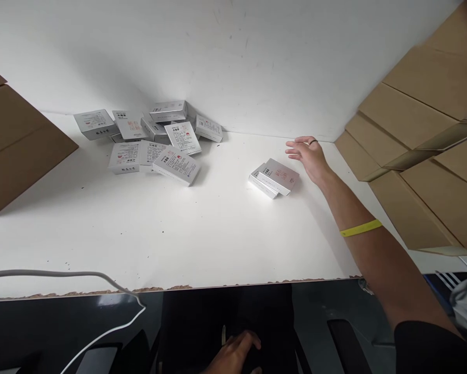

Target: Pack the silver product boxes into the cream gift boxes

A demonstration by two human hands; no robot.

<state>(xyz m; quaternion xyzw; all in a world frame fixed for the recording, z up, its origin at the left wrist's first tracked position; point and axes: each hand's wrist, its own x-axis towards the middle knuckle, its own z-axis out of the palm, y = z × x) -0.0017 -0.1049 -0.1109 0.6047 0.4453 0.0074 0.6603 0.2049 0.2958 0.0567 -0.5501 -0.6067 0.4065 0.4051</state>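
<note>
My right hand (307, 155) is over the white table just behind and to the right of two small silver-white boxes, its fingers stretched out and apart with nothing in them. A dark ring is on one finger. The upper box (280, 176), with red and black print, overlaps the lower box (262, 182), of which only the left part shows. Down in my lap, below the table edge, rests my left hand (235, 353), holding nothing visible, its fingers loosely bent and partly cut off by the frame. A loose pile of similar printed boxes (177, 165) lies at the back left.
Brown cardboard (23, 140) stands at the left and more folded cardboard (424, 140) at the right. A wall (256, 67) rises behind the white table (202, 234). A pale cable (81, 273) crosses the front left and hangs over the chipped edge.
</note>
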